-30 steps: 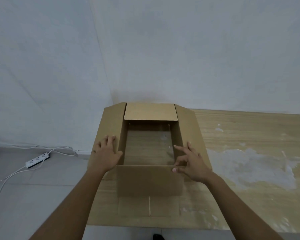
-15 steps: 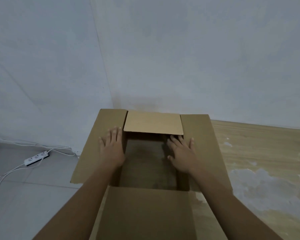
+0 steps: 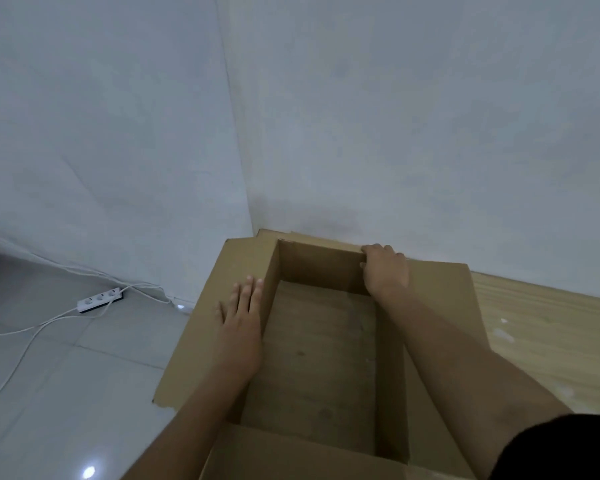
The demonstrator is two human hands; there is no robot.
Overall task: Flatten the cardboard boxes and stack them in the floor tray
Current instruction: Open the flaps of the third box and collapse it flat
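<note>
cardboard box (image 3: 321, 358): brown, open at the top, standing on a wooden surface (image 3: 548, 337) in the corner of the room, all four flaps folded outward, inside bare
left hand (image 3: 241, 315): palm down, fingers straight and pressed together, lying flat on the left flap (image 3: 208, 327); fingertips point toward the far wall, thumb side runs along the box's left inner edge
right hand (image 3: 385, 270): curled over the far right corner of the box, fingers hooked over the far wall's top edge, thumb on the inner side, so it grips cardboard (grip is closed around the rim, not flat)
far flap (image 3: 312, 235): beyond the right hand's knuckles, only a thin strip shows against the wall
right flap (image 3: 444, 306): just right of the right hand and under the forearm, lying roughly level
near flap (image 3: 291, 455): below both wrists, closest to the camera, cut by the frame edge
box bottom: between the two forearms, shaded, looks closed, cannot tell if taped
power strip (image 3: 99, 299): white, on the pale tiled floor (image 3: 49, 393) well to the left of the left hand, white cables trailing from it along the wall
wall (image 3: 395, 116): pale grey, corner seam directly beyond the left hand's fingertips
sleeve (image 3: 568, 452): dark, at the lower right, near the right elbow
floor tray: not seen from here
</note>
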